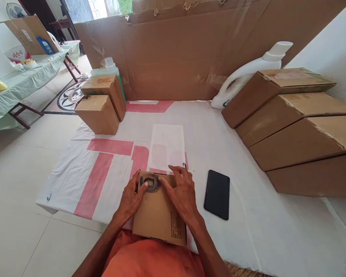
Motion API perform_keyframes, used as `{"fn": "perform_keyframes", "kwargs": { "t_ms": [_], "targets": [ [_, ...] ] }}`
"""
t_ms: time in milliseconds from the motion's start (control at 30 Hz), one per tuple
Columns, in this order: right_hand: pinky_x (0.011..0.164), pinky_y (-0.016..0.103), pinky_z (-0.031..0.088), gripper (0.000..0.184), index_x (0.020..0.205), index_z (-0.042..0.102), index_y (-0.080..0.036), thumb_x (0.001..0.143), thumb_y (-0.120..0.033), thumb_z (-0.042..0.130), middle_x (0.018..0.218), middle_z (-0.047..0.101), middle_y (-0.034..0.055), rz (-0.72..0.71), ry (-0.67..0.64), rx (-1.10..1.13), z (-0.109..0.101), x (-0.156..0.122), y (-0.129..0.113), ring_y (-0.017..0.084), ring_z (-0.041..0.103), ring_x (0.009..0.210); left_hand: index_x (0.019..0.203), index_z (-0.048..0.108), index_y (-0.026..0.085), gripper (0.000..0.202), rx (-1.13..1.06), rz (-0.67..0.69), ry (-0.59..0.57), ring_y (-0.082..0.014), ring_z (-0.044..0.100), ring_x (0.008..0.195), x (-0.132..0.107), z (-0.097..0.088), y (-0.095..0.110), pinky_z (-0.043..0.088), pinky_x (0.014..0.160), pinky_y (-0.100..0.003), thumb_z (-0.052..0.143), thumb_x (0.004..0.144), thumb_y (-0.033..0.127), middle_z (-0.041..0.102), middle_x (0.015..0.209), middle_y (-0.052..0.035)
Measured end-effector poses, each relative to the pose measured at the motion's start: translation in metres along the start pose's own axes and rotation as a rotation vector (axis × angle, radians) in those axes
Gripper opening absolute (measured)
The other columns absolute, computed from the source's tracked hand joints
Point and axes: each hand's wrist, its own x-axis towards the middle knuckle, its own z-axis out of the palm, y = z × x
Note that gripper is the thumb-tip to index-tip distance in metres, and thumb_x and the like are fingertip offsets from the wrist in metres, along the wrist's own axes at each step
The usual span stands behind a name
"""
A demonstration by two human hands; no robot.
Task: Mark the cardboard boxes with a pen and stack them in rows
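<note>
A brown cardboard box (155,219) with printed lines near its right side sits at the near edge of the table, close against the orange clothing. On its top, near the far edge, lies a small coil of thin dark strand (153,182), wire or twine, I cannot tell which. My left hand (132,196) grips the box's left side, its thumb on the coil. My right hand (182,192) lies over the right far corner, thumb touching the coil's right side and fingers bent past the far edge. The fingertips of both hands are partly hidden.
A black phone or tablet (217,195) lies to the right. White paper (167,144) lies beyond the box. Several cardboard boxes (300,138) stand at right before a white jug (248,73); two more boxes (99,114) stand at left by a greenish bottle (111,69). A cardboard wall (173,57) closes the back.
</note>
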Motion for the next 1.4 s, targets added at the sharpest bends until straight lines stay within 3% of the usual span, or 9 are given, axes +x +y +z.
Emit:
{"fn": "perform_keyframes", "kwargs": {
  "t_ms": [167, 500, 700, 800, 900, 1033, 1167, 1300, 1400],
  "targets": [
    [0.097, 0.056, 0.040, 0.027, 0.114, 0.074, -0.024, 0.094, -0.040, 0.066, 0.116, 0.077, 0.0113, -0.036, -0.127, -0.113, 0.013, -0.001, -0.021, 0.036, 0.061, 0.113, 0.152, 0.052, 0.024, 0.058, 0.115, 0.167, 0.115, -0.0308, 0.058, 0.130, 0.006, -0.001, 0.000, 0.048, 0.109, -0.051, 0.059, 0.097, 0.042, 0.059, 0.139, -0.0153],
    [0.098, 0.058, 0.038, 0.025, 0.110, 0.074, -0.022, 0.088, -0.029, 0.065, 0.113, 0.078, 0.0143, -0.023, -0.062, -0.139, 0.024, -0.007, -0.028, 0.037, 0.061, 0.111, 0.131, 0.069, 0.026, 0.037, 0.039, 0.267, -0.014, -0.0262, 0.070, 0.110, 0.024, -0.007, 0.006, 0.057, 0.099, -0.044, 0.062, 0.096, 0.035, 0.071, 0.126, -0.0099],
    [0.098, 0.048, 0.048, 0.041, 0.129, 0.065, -0.020, 0.101, -0.047, 0.051, 0.132, 0.069, 0.0155, 0.036, 0.081, 0.137, -0.014, -0.002, 0.003, 0.032, 0.060, 0.122, 0.138, 0.065, 0.026, 0.047, -0.048, 0.187, -0.060, -0.0264, 0.069, 0.119, 0.020, -0.013, 0.004, 0.058, 0.099, -0.042, 0.068, 0.092, 0.037, 0.068, 0.135, -0.0102],
    [0.075, 0.039, 0.048, 0.033, 0.109, 0.067, -0.020, 0.100, -0.046, 0.048, 0.098, 0.074, 0.0118, 0.250, 0.010, 0.045, -0.039, 0.000, 0.031, 0.029, 0.067, 0.090, 0.142, 0.060, 0.025, 0.058, -0.188, 0.093, -0.080, -0.0284, 0.065, 0.127, 0.016, -0.010, 0.003, 0.051, 0.110, -0.045, 0.073, 0.087, 0.036, 0.062, 0.145, -0.0115],
    [0.058, 0.033, 0.036, 0.019, 0.085, 0.063, -0.024, 0.089, -0.043, 0.061, 0.063, 0.065, 0.0018, 0.334, -0.154, -0.029, -0.043, -0.002, 0.048, 0.024, 0.058, 0.059, 0.142, 0.057, 0.022, 0.061, -0.277, 0.038, -0.084, -0.0298, 0.063, 0.129, 0.012, -0.003, 0.002, 0.048, 0.112, -0.046, 0.072, 0.086, 0.037, 0.062, 0.144, -0.0131],
    [0.054, 0.031, 0.031, 0.022, 0.067, 0.054, -0.026, 0.084, -0.037, 0.061, 0.057, 0.063, 0.0014, 0.361, -0.173, -0.006, -0.034, -0.006, 0.053, 0.021, 0.055, 0.054, 0.150, 0.047, 0.021, 0.068, -0.289, 0.018, -0.139, -0.0308, 0.058, 0.135, 0.007, 0.000, 0.001, 0.044, 0.116, -0.046, 0.068, 0.088, 0.041, 0.057, 0.149, -0.0146],
    [0.056, 0.032, 0.041, 0.024, 0.069, 0.055, -0.025, 0.087, -0.039, 0.061, 0.059, 0.066, 0.0017, 0.403, -0.075, 0.044, -0.049, -0.003, 0.047, 0.022, 0.062, 0.055, 0.162, 0.027, 0.025, 0.093, -0.268, 0.020, -0.208, -0.0335, 0.039, 0.151, 0.000, -0.006, -0.002, 0.032, 0.126, -0.049, 0.075, 0.085, 0.044, 0.032, 0.169, -0.0134],
    [0.056, 0.030, 0.051, 0.025, 0.093, 0.059, -0.023, 0.092, -0.048, 0.066, 0.071, 0.070, -0.0002, 0.353, 0.283, 0.445, -0.065, 0.003, 0.017, 0.019, 0.068, 0.060, 0.164, 0.019, 0.025, 0.105, -0.279, 0.051, -0.290, -0.0366, 0.034, 0.154, -0.002, -0.010, -0.006, 0.032, 0.127, -0.051, 0.078, 0.081, 0.048, 0.024, 0.172, -0.0147],
    [0.062, 0.030, 0.058, 0.022, 0.097, 0.070, -0.022, 0.090, -0.043, 0.073, 0.077, 0.074, 0.0010, 0.210, 0.098, 0.779, -0.051, 0.000, -0.016, 0.018, 0.071, 0.065, 0.163, 0.019, 0.025, 0.105, -0.286, 0.091, -0.294, -0.0379, 0.032, 0.155, -0.001, -0.010, -0.009, 0.031, 0.127, -0.053, 0.078, 0.080, 0.050, 0.024, 0.171, -0.0151]
  ]
}}
